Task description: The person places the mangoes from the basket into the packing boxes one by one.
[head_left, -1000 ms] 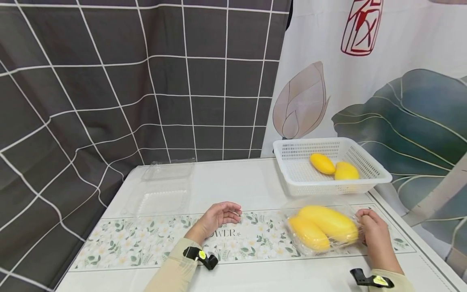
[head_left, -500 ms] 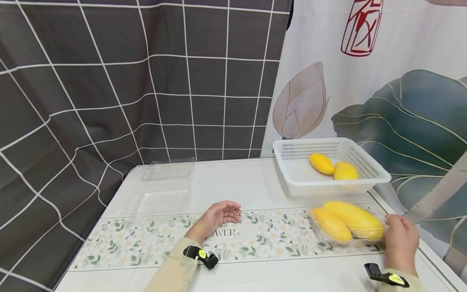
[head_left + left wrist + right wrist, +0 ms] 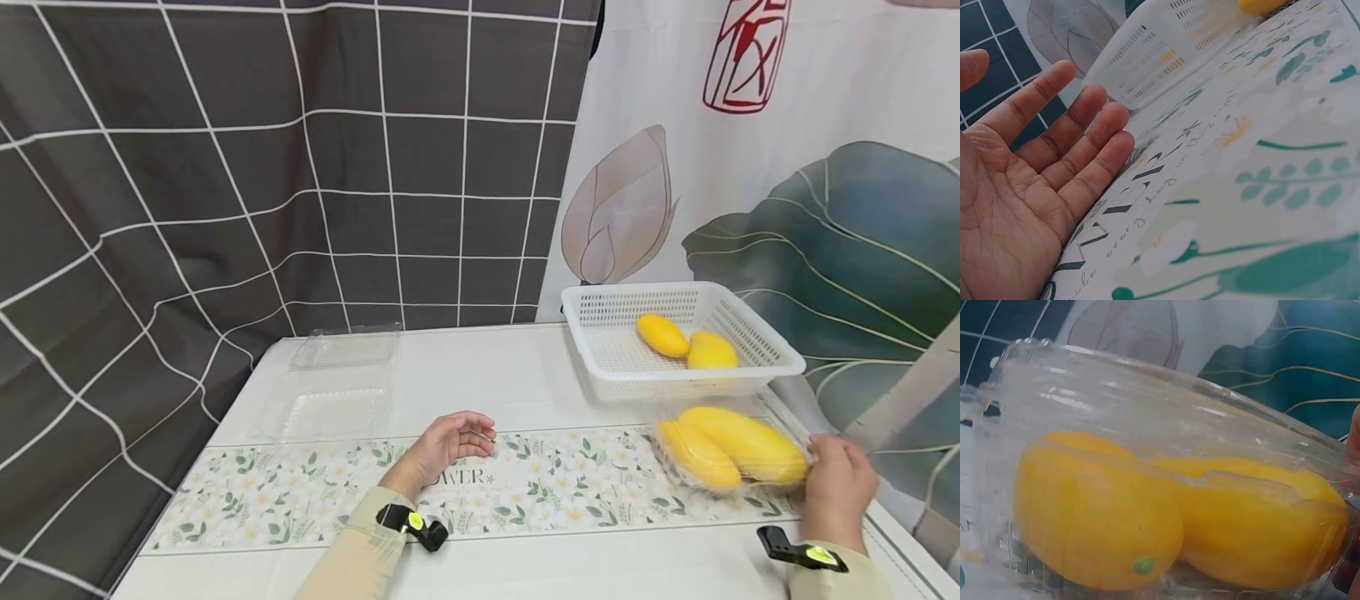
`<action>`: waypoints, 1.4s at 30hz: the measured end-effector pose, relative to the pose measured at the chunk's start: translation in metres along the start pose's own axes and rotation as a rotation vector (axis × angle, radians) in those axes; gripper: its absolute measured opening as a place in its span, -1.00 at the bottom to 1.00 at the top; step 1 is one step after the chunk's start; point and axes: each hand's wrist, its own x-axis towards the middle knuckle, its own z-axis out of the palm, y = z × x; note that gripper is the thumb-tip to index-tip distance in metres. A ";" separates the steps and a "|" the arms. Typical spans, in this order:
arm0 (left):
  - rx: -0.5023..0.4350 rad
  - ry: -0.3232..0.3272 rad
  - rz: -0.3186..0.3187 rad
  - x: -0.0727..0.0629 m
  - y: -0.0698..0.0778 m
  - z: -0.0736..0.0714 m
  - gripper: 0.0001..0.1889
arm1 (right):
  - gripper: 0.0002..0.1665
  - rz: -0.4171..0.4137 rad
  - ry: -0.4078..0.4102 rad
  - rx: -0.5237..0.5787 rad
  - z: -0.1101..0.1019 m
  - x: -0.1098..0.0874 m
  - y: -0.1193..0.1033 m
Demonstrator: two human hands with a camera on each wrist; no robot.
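My right hand grips the right end of a clear plastic clamshell box on the right of the table. Two plump yellow mangoes lie side by side inside it. One mango shows a small green stem spot in the right wrist view, where only the edge of my fingers appears at the right. My left hand rests on the printed flower band near the table's middle, its fingers relaxed and slightly bent. In the left wrist view its palm faces the camera, holding nothing.
Behind the box stands a white perforated basket with two more mangoes in it. An opened clear clamshell lies at the back left. A dark grid curtain and a white printed curtain hang behind the table.
My right hand has moved the clamshell box with its mangoes to the right and slightly back, nearer the table's right edge. The left hand has stayed in place.
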 end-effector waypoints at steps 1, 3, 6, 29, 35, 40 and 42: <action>0.002 0.000 0.000 0.000 0.000 0.000 -0.40 | -0.88 -0.003 0.002 0.013 0.001 0.002 0.000; 0.003 0.002 -0.002 0.001 0.000 0.000 -0.40 | -0.82 -0.003 0.007 0.034 0.003 0.004 0.000; -0.001 0.001 -0.001 0.001 0.000 0.000 -0.40 | -0.77 -0.006 0.009 0.041 0.005 0.006 -0.001; 0.054 0.014 0.002 0.001 0.013 0.001 -0.40 | -0.76 -0.346 0.111 0.231 0.021 -0.022 -0.031; 0.130 -0.034 0.159 -0.003 0.045 -0.007 -0.44 | -0.61 -0.691 -0.006 0.001 0.062 -0.067 -0.073; 0.244 0.002 0.335 -0.015 0.078 -0.024 -0.48 | -0.59 -0.797 -0.176 0.031 0.113 -0.096 -0.099; 0.285 0.047 0.405 -0.023 0.091 -0.032 -0.52 | -0.62 -0.814 -0.254 0.084 0.134 -0.107 -0.101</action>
